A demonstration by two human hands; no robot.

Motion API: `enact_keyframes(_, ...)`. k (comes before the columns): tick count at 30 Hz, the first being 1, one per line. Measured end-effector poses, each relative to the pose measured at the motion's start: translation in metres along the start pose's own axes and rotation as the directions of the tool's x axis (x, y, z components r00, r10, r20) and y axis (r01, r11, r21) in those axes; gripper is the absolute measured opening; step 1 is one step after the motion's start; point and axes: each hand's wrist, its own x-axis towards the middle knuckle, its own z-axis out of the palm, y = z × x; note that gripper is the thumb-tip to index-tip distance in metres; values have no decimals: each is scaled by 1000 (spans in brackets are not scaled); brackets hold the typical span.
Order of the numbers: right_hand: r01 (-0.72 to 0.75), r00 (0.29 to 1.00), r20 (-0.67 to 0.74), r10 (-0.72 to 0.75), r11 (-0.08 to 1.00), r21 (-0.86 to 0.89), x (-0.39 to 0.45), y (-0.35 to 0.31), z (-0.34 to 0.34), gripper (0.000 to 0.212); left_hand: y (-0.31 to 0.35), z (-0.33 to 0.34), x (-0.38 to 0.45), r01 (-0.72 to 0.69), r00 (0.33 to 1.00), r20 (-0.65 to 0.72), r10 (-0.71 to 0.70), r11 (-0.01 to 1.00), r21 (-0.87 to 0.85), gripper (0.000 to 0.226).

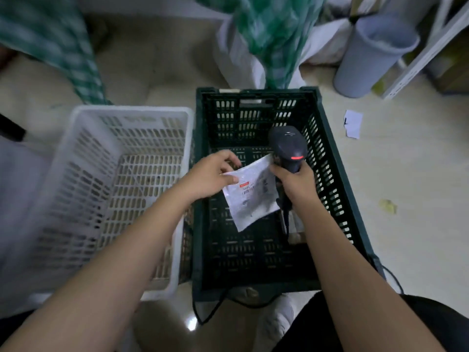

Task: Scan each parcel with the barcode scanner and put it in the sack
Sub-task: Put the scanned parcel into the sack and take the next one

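I see the left hand (pixel 206 177) pinching the top left corner of a flat white plastic parcel (pixel 252 193), fingers (pixel 229 158) curled onto its edge. The parcel hangs tilted over the middle of the dark green slotted crate (pixel 327 158). My right hand (pixel 297 185) grips the handle of the black barcode scanner (pixel 288 146), touching the parcel's right edge; its red light glows. A white perforated basket (pixel 76 158) stands just beside the crate's left wall, on the pale floor (pixel 406 174).
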Motion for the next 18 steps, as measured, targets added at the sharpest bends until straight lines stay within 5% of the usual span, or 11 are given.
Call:
enact_keyframes(3,76,994,72,-77,997,14,-39,-30,19,23,14,-36,-51,-53,995,-87,47,996,-66,22)
enact_keyframes(5,135,988,67,-138,990,51,-67,-50,31,24,16,-53,-84,-78,965,-261,24,977,-198,20)
enact_keyframes(7,171,984,38,-176,981,93,-97,-67,43,24,15,-64,-121,-100,924,-372,-84,888,-449,16)
enact_keyframes(10,165,984,30,-173,969,186,-136,-89,58,22,7,-76,-171,-101,926,-332,-181,728,-678,19)
enact_keyframes(18,278,950,100,-295,948,155,-211,-143,102,23,19,-112,-261,-167,795,-594,-120,899,-406,5)
